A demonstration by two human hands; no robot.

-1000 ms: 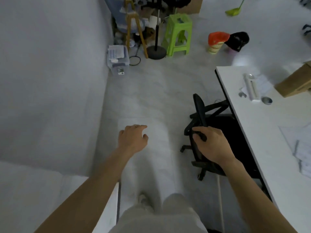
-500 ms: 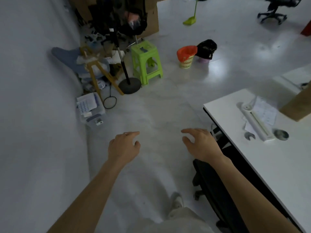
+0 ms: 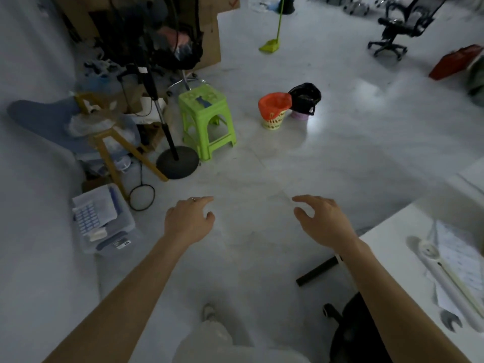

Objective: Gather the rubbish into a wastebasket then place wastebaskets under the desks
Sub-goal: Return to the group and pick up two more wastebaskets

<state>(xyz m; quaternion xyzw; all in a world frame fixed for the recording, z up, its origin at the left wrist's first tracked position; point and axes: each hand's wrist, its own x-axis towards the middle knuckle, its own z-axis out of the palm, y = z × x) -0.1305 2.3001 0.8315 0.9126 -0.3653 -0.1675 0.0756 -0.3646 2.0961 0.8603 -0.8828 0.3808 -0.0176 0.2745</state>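
Observation:
Two wastebaskets stand side by side on the pale floor ahead: a yellow mesh one with an orange liner and, touching its right side, a pinkish one with a black liner. My left hand and my right hand both hover in the air well short of them, fingers loosely curled and holding nothing. The white desk lies at the lower right, just beside my right forearm.
A green plastic stool and a black round-based stand sit left of the baskets. Clutter, a clear storage box and a wooden easel line the left wall. A black office chair is by the desk; another stands far right.
My right hand let go of the black chair back and now hangs free. The view has swung up and forward, so the baskets appear closer and the chair has dropped to the lower right.

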